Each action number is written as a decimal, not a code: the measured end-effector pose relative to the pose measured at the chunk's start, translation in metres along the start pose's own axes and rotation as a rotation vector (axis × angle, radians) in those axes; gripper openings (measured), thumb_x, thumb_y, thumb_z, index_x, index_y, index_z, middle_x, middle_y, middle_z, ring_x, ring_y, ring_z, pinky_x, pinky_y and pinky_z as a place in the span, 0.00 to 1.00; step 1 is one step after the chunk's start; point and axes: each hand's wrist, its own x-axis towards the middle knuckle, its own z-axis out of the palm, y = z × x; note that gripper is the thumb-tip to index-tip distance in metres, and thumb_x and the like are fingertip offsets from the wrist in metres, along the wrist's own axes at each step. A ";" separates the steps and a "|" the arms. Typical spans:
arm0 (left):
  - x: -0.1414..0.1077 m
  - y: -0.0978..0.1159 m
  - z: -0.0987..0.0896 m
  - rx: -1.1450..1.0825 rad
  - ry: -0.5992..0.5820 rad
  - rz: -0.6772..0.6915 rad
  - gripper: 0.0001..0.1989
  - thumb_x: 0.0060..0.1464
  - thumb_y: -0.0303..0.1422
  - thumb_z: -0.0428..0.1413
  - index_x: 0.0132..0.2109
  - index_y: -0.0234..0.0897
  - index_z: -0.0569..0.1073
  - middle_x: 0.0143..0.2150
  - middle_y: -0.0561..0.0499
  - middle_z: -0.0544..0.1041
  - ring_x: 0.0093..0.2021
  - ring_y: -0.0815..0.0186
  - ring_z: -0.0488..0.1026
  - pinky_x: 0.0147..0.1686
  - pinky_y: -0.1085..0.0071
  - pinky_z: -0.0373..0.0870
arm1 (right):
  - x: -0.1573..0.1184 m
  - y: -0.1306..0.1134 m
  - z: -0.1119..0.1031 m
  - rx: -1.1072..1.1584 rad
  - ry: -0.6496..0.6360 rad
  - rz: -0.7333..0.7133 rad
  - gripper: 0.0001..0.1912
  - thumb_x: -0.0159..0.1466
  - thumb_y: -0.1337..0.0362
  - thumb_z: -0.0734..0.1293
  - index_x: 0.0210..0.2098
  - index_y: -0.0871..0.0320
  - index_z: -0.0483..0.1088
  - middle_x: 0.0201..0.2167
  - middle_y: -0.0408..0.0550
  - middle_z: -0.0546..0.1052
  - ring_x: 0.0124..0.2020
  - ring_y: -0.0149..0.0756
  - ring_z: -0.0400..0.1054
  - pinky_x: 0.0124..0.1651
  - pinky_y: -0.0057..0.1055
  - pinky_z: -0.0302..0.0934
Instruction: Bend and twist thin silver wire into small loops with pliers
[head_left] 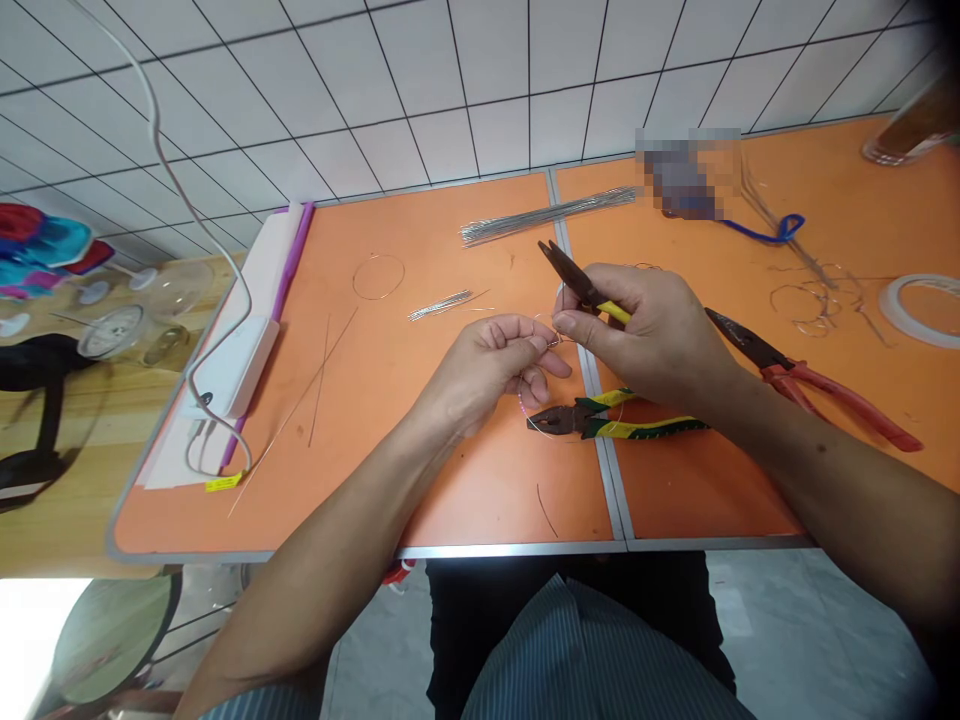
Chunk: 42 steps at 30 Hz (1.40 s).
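My left hand [487, 370] pinches a thin wire loop [541, 340] between thumb and fingertips, with small pink beads [520, 402] strung on its lower part. My right hand [637, 330] grips small yellow-handled pliers [574, 277], their dark jaws pointing up and left, just above the wire. Directly below my hands lie green-and-yellow-handled pliers [600, 420]. Red-handled pliers [795, 375] rest beside my right forearm. A bundle of straight wires [547, 215] lies beyond my hands, and a smaller bundle [442, 305] lies to the left.
The orange table [420, 460] has metal edging and a central seam. On it are a wire ring [379, 277], tangled wire [810, 300], a tape roll [919, 310], a blue cord [765, 232], and a white power adapter [232, 365] with its cable.
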 end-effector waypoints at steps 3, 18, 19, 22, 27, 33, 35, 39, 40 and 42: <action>0.000 0.000 0.001 -0.017 0.005 -0.019 0.04 0.63 0.28 0.67 0.39 0.34 0.80 0.33 0.47 0.87 0.22 0.70 0.78 0.21 0.75 0.73 | 0.000 -0.001 -0.001 -0.001 0.013 0.001 0.12 0.76 0.54 0.65 0.43 0.51 0.77 0.39 0.48 0.83 0.43 0.45 0.75 0.45 0.38 0.66; 0.003 -0.001 0.001 -0.009 0.008 -0.033 0.04 0.56 0.22 0.63 0.37 0.34 0.79 0.30 0.49 0.85 0.20 0.71 0.76 0.18 0.77 0.72 | 0.000 0.001 0.002 -0.014 0.047 -0.045 0.08 0.75 0.58 0.68 0.42 0.51 0.78 0.37 0.45 0.83 0.40 0.42 0.75 0.43 0.38 0.64; 0.003 0.000 0.001 -0.010 0.006 -0.039 0.04 0.57 0.22 0.63 0.36 0.34 0.79 0.30 0.49 0.85 0.20 0.71 0.76 0.19 0.77 0.72 | 0.000 0.003 0.004 0.014 0.070 -0.054 0.08 0.75 0.58 0.69 0.40 0.51 0.78 0.36 0.45 0.82 0.39 0.42 0.75 0.43 0.38 0.63; 0.002 0.001 0.002 -0.004 0.013 -0.045 0.04 0.58 0.21 0.62 0.36 0.33 0.79 0.30 0.49 0.85 0.20 0.72 0.76 0.19 0.78 0.72 | 0.002 0.008 0.007 0.109 0.133 -0.097 0.07 0.72 0.60 0.72 0.36 0.52 0.76 0.33 0.43 0.81 0.36 0.40 0.73 0.41 0.38 0.62; 0.001 0.001 0.003 0.031 0.020 -0.038 0.06 0.60 0.20 0.61 0.36 0.33 0.79 0.30 0.49 0.85 0.19 0.73 0.76 0.18 0.78 0.71 | 0.003 0.009 0.010 0.157 0.144 -0.113 0.08 0.70 0.64 0.73 0.34 0.51 0.74 0.31 0.42 0.80 0.34 0.39 0.72 0.39 0.38 0.61; 0.000 -0.001 0.006 0.064 0.035 -0.020 0.06 0.59 0.20 0.60 0.37 0.34 0.78 0.29 0.50 0.85 0.19 0.72 0.75 0.16 0.78 0.69 | 0.002 0.008 0.011 0.156 0.147 -0.099 0.08 0.70 0.64 0.73 0.33 0.51 0.74 0.31 0.42 0.79 0.34 0.39 0.71 0.39 0.38 0.61; 0.000 -0.001 0.007 0.078 0.044 -0.014 0.06 0.59 0.20 0.60 0.37 0.34 0.77 0.29 0.50 0.84 0.18 0.72 0.74 0.16 0.78 0.68 | 0.002 0.008 0.012 0.157 0.154 -0.099 0.08 0.69 0.64 0.72 0.33 0.51 0.73 0.30 0.42 0.79 0.33 0.39 0.70 0.39 0.38 0.60; 0.000 -0.001 0.009 0.119 0.061 -0.008 0.06 0.58 0.21 0.60 0.36 0.35 0.77 0.28 0.51 0.84 0.17 0.73 0.73 0.16 0.77 0.68 | 0.003 0.007 0.013 0.161 0.167 -0.103 0.08 0.69 0.65 0.72 0.33 0.52 0.72 0.29 0.42 0.76 0.32 0.38 0.68 0.37 0.38 0.59; 0.000 -0.001 0.009 0.128 0.065 -0.002 0.06 0.58 0.21 0.60 0.36 0.35 0.77 0.28 0.51 0.84 0.17 0.73 0.72 0.16 0.77 0.67 | 0.003 0.007 0.014 0.162 0.171 -0.105 0.08 0.69 0.65 0.72 0.33 0.52 0.72 0.28 0.41 0.76 0.31 0.37 0.67 0.37 0.38 0.59; -0.001 -0.002 0.009 0.132 0.064 0.012 0.06 0.58 0.21 0.60 0.36 0.35 0.77 0.28 0.51 0.84 0.17 0.73 0.73 0.16 0.77 0.68 | 0.002 0.006 0.014 0.169 0.183 -0.106 0.08 0.69 0.65 0.72 0.33 0.52 0.72 0.28 0.41 0.75 0.31 0.37 0.67 0.36 0.37 0.58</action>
